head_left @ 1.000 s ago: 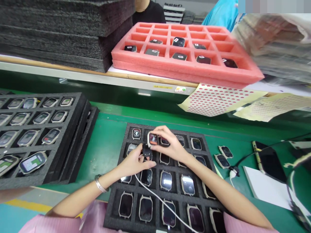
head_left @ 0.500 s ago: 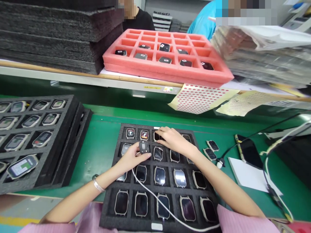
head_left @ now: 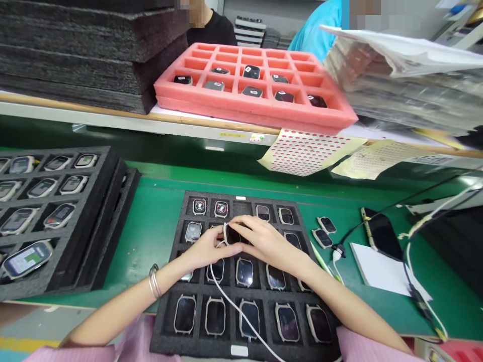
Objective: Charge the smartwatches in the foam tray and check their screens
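My right hand grips a smartwatch body by its edges, tilted, over the second row of a black foam tray. My left hand is closed against the same watch from the left, its fingers around a small black charger at the end of a white cable; the charger itself is now mostly hidden behind the watch. Strapless watches sit in the tray's pockets. Two in the back row, including a lit watch, show dials. The third back pocket holds nothing.
More watches fill a stacked black foam tray at left. Two loose watches, a phone and a white pad lie right among cables. A pink foam tray stands on the shelf, with people behind it.
My right hand has lifted a watch out of the third back-row pocket and brought it toward me, to the charger in my left hand. The second watch's lit display has changed.
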`<act>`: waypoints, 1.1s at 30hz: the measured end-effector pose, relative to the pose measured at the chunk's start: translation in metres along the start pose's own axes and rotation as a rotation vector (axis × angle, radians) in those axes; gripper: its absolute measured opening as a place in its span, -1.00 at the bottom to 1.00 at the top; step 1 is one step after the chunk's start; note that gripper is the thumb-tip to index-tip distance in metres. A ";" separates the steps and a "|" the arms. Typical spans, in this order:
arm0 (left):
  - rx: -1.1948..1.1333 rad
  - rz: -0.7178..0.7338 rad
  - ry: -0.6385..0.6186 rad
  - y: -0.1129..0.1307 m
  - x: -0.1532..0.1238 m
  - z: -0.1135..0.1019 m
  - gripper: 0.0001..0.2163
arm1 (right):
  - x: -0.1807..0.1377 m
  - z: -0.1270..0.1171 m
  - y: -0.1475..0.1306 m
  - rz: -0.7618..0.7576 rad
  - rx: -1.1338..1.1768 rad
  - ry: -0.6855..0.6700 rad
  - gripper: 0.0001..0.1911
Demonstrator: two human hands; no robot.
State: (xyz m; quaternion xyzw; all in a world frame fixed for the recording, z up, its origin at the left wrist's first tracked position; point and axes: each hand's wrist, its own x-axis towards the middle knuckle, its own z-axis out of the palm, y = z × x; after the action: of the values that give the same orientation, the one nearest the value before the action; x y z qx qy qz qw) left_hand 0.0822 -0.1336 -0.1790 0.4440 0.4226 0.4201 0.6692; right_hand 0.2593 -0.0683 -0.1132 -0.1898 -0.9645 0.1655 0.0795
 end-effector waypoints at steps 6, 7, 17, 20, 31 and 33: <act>-0.002 0.050 0.103 0.001 -0.004 0.006 -0.71 | 0.001 0.015 -0.002 -0.018 -0.027 0.097 -0.68; -0.004 0.055 0.109 0.002 -0.004 0.005 -0.71 | 0.001 0.017 -0.002 -0.017 -0.026 0.123 -0.68; -0.023 0.081 0.040 -0.005 -0.006 -0.002 -0.71 | -0.004 0.027 0.004 -0.041 0.125 0.139 -0.51; -0.025 0.071 0.025 -0.006 -0.006 -0.004 -0.70 | -0.003 0.028 0.006 -0.033 0.153 0.139 -0.45; -0.001 0.052 0.008 -0.001 -0.009 -0.003 -0.69 | -0.002 0.031 0.003 -0.007 0.178 0.198 -0.49; 0.000 0.051 0.006 -0.001 -0.009 -0.003 -0.67 | -0.002 0.031 0.003 -0.004 0.183 0.192 -0.50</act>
State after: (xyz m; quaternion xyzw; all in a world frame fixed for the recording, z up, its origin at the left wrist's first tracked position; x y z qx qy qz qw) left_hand 0.0767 -0.1412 -0.1787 0.4532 0.4131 0.4384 0.6571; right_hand 0.2556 -0.0749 -0.1432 -0.1950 -0.9337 0.2339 0.1886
